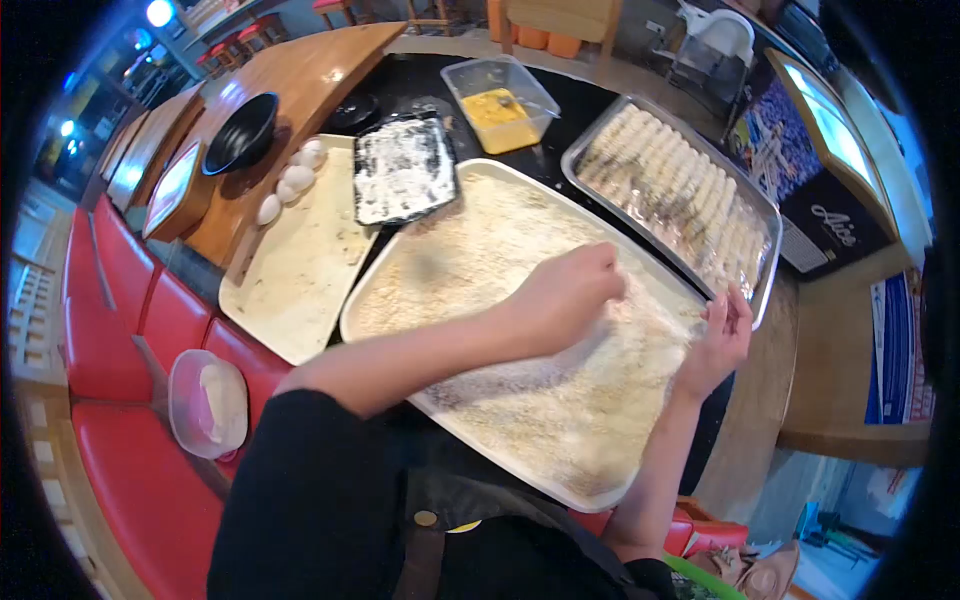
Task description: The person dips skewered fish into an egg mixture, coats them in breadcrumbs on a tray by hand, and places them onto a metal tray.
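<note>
My left hand [572, 298] is closed above the middle of a large white tray [350, 318] spread with pale breadcrumbs [500, 225]. Its fingers curl downward, and whatever they grip is hidden. Over the tray's right edge, my right hand [718, 345] has its fingertips pinched together near the corner of a metal tray [775, 235]; I cannot make out what is between them. Long breaded pieces [665, 165] lie side by side in that metal tray, with shiny clear plastic film [640, 205] over or among them.
A black tray of white flour [405, 170] and a clear tub of yellow egg mix [500, 110] stand behind. At left are a cream tray [290, 285] with several eggs [295, 182], a black bowl [242, 135] and a plastic tub [207, 405] on the red seat. A boxed sign [820, 190] stands right.
</note>
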Available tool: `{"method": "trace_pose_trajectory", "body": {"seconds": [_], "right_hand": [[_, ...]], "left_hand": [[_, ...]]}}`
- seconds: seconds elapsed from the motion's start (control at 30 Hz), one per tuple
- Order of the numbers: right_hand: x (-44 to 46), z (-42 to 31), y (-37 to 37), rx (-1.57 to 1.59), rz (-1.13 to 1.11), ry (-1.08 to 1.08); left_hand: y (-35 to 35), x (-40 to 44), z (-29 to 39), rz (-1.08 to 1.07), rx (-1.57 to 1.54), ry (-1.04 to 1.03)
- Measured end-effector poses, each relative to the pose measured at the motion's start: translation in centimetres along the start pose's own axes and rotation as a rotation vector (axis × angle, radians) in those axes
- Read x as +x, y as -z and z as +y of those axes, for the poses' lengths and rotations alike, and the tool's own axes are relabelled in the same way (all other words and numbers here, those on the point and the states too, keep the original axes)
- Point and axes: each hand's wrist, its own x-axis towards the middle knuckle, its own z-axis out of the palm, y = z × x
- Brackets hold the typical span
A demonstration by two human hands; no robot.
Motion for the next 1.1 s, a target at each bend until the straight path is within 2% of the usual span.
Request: {"method": "trace_pose_trajectory", "body": {"seconds": [0.03, 0.13, 0.23, 0.27, 0.37, 0.47, 0.57, 0.67, 0.77, 0.8, 0.9, 1.0, 1.1], "right_hand": [[0.1, 0.4, 0.2, 0.005, -0.023, -0.002], [-0.1, 0.4, -0.1, -0.036, -0.05, 0.012], [0.2, 1.3, 0.1, 0.008, -0.121, 0.11], [0.1, 1.1, -0.3, 0.013, -0.1, 0.147], [-0.2, 1.3, -0.1, -0.271, -0.154, 0.236], [-0.6, 1.5, 0.2, -0.625, -0.201, 0.403], [-0.4, 1.5, 0.4, -0.796, -0.265, 0.568], [-1.1, -1.6, 0.1, -0.791, -0.208, 0.725], [-2.6, -2.8, 2.7, -0.826, -0.175, 0.442], [-3.0, -2.9, 4.0, -0.856, -0.135, 0.447], [-5.0, -3.4, 7.3, -0.825, -0.063, 0.23], [-7.0, -3.6, 8.4, -0.905, -0.072, -0.07], [-7.4, -2.8, 8.4, -1.036, -0.163, -0.278]], "left_hand": [[0.5, -2.6, -0.6, 0.113, -0.039, -0.032], [5.0, -7.4, 1.1, -0.106, -0.09, 0.365], [5.7, -11.4, 1.0, 0.004, -0.144, 0.407], [5.2, -12.3, 1.5, 0.049, -0.029, 0.368], [5.7, -14.1, 2.2, 0.079, 0.164, 0.386], [7.5, -14.7, 1.4, 0.185, 0.182, 0.433], [10.0, -15.3, 0.6, 0.231, 0.247, 0.433], [11.3, -17.1, -0.9, 0.302, 0.144, 0.459], [13.1, -19.6, -2.0, 0.325, 0.113, 0.516], [13.5, -20.6, -2.6, 0.319, 0.125, 0.53], [14.3, -22.7, -4.3, 0.334, 0.142, 0.585], [14.9, -23.2, -6.6, 0.395, 0.141, 0.596], [16.3, -19.8, -9.0, 0.449, -0.135, 0.881]]}}
